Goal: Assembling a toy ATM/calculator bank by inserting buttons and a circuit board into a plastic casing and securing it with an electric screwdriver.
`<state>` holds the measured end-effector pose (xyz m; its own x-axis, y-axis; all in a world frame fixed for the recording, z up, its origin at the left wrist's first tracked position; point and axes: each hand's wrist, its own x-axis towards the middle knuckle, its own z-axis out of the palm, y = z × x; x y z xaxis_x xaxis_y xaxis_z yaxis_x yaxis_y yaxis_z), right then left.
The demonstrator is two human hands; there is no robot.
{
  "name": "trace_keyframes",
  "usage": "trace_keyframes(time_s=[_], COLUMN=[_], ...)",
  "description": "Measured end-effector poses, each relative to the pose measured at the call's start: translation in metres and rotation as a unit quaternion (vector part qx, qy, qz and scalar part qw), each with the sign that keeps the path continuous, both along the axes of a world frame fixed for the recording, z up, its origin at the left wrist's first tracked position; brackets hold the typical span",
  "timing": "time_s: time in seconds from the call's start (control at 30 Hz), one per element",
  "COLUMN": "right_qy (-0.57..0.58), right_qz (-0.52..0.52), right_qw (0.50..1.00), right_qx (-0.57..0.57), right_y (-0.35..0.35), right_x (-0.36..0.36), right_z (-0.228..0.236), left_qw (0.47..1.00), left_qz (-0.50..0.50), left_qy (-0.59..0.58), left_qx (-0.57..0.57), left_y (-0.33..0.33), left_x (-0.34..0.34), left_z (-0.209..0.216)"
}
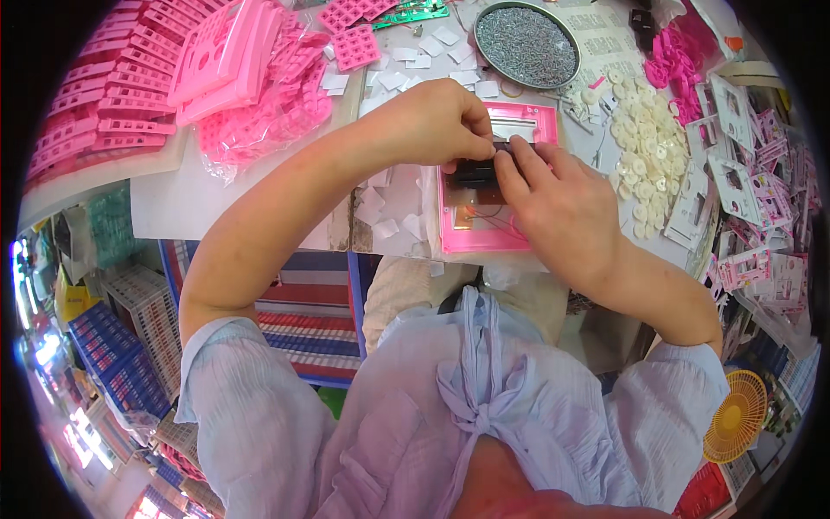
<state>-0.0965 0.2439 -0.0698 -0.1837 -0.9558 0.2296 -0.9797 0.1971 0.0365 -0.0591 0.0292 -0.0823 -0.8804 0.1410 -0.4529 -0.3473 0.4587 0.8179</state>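
Note:
A pink rectangular plastic housing (446, 227) lies at the table's near edge, with thin wires and a brownish clear panel inside it. Over its upper half is a dark, elongated black part (474, 174). My left hand (445, 121) reaches in from the left, thumb and fingertips pinched at that part's upper edge. From the right comes my right hand (562, 195), its fingers bent onto the same part beside the left fingertips. Between the fingertips the exact grip is partly hidden.
A round tin of small screws (527, 45) stands beyond the housing. White round pieces (644, 147) are heaped to the right, near many printed panels (735, 195). Pink casings (220, 56) and bagged pink keypads (268, 130) fill the left. White paper squares (405, 54) lie scattered.

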Motion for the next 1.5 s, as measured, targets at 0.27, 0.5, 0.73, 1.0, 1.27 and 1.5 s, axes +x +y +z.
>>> trace_keyframes(time_s=[0.27, 0.5, 0.73, 1.0, 1.27, 1.5], right_qy=[-0.284, -0.255, -0.439, -0.605, -0.682, -0.658], right_qz=[-0.007, -0.026, -0.123, 0.040, 0.252, 0.321], right_qw=[0.957, 0.745, 0.731, 0.667, 0.578, 0.624], right_qx=[0.050, -0.616, -0.507, -0.432, -0.371, -0.273], right_y=[0.005, 0.075, 0.059, -0.009, 0.004, -0.003], right_x=[-0.036, -0.195, -0.222, -0.137, -0.078, -0.064], right_z=[0.027, 0.062, 0.055, 0.039, 0.039, 0.044], left_qw=[0.974, 0.907, 0.786, 0.796, 0.830, 0.911], left_qz=[-0.003, 0.079, -0.070, -0.108, 0.020, 0.103], left_qy=[0.174, 0.308, 0.424, 0.347, 0.502, 0.393], left_qx=[-0.143, -0.277, -0.444, -0.483, -0.243, -0.076], left_y=[0.010, -0.008, 0.004, 0.007, 0.038, 0.048], left_x=[0.013, -0.079, -0.124, -0.140, 0.001, 0.037], left_z=[-0.012, -0.004, -0.064, -0.060, -0.003, -0.002])
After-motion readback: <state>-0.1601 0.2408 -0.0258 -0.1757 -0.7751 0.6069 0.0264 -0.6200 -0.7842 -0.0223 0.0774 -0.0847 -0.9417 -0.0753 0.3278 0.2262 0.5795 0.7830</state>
